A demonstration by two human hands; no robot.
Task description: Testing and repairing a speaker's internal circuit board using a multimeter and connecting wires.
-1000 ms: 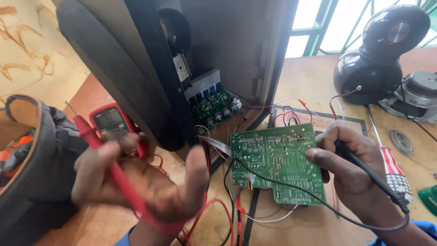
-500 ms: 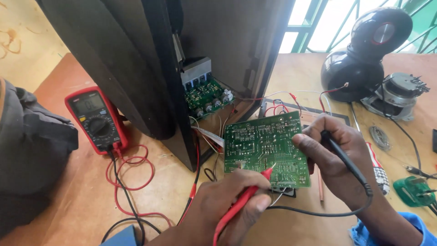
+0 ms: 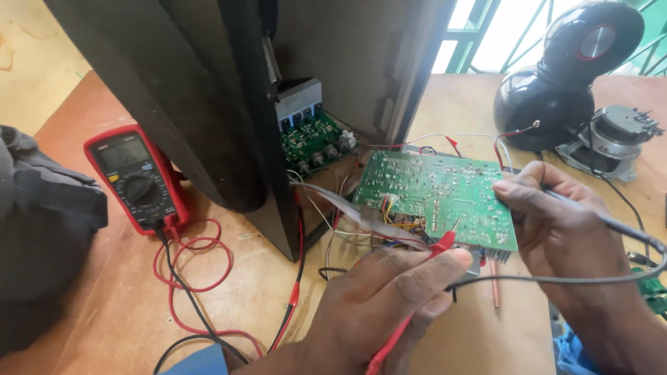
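The left hand (image 3: 389, 305) grips a red probe (image 3: 417, 305), tip on the green circuit board (image 3: 438, 194). The right hand's (image 3: 563, 236) fingers pinch a black probe (image 3: 611, 222) at the board's edge.

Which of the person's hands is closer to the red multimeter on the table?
Left. The left hand, holding the red probe, is nearer the red multimeter, though well apart. The right hand is farther, beyond the green circuit board.

Bright daylight comes from a window (image 3: 486, 35) at the upper right, blown out to near white. It lights the wooden bench (image 3: 451, 104) evenly, with soft shadows. A glossy black speaker (image 3: 570, 62) shows pale glare. The dark cabinet (image 3: 180, 90) at upper left stays shadowed. Focus is sharp centrally; edges bend slightly.
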